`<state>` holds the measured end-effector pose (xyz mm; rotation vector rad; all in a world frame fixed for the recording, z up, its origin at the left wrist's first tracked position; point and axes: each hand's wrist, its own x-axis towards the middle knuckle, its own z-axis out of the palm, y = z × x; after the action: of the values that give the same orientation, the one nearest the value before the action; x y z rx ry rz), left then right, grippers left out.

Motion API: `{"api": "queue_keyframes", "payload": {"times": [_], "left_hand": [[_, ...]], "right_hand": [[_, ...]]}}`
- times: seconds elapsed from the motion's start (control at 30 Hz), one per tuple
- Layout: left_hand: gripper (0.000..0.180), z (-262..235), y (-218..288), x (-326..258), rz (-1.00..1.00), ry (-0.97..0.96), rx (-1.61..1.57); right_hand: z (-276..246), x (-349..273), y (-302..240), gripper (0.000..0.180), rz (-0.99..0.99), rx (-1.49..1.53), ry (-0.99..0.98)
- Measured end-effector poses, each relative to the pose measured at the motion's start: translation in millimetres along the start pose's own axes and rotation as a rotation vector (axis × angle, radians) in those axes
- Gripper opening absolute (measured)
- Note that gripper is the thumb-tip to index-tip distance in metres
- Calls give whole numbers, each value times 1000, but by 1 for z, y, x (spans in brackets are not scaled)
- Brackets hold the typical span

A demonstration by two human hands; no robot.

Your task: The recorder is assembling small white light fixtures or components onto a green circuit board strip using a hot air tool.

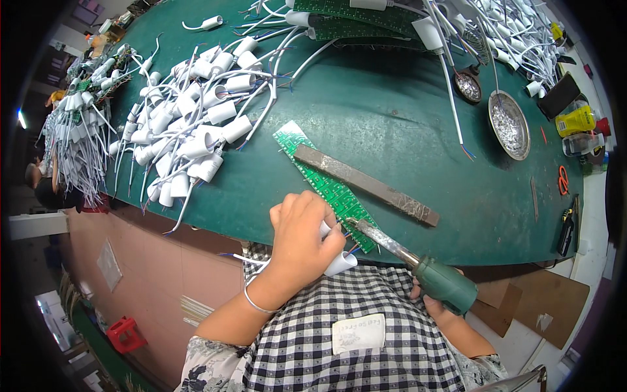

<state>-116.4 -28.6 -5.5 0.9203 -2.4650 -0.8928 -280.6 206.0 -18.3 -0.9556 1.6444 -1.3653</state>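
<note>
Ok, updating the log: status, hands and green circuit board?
Left hand pinching white plastic piece; right hand gripping green-handled soldering iron, tip at board; grey rectangular bar across board.

Green table point(405, 130) above pinkish floor point(150, 261)

I count two hands, one left hand point(302, 225) and one right hand point(432, 306). There is one soldering iron point(418, 264), one long metal bar point(366, 185) and one green circuit board point(328, 189) under the bar. At least two more stacked boards point(366, 30) sit at the far side. White lamp sockets point(222, 112) make three big bunches (way too many to count), plus one all alone, and at least one by the left hand. There are two metal dishes point(516, 155), one big and one small. I also see one checked apron point(307, 333), one bangle point(253, 299), one red stool point(126, 335) and one green bench point(418, 117).
</note>
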Motion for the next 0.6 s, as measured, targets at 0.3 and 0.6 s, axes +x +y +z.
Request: {"api": "queue_keyframes", "payload": {"times": [0.3, 0.6], "left_hand": [[16, 0, 1, 1, -10, -11, 11], [16, 0, 1, 1, -11, -12, 19]], "right_hand": [[-7, -1, 15, 51, -29, -183, -82], [1, -6, 19, 36, 55, 53, 48]]}}
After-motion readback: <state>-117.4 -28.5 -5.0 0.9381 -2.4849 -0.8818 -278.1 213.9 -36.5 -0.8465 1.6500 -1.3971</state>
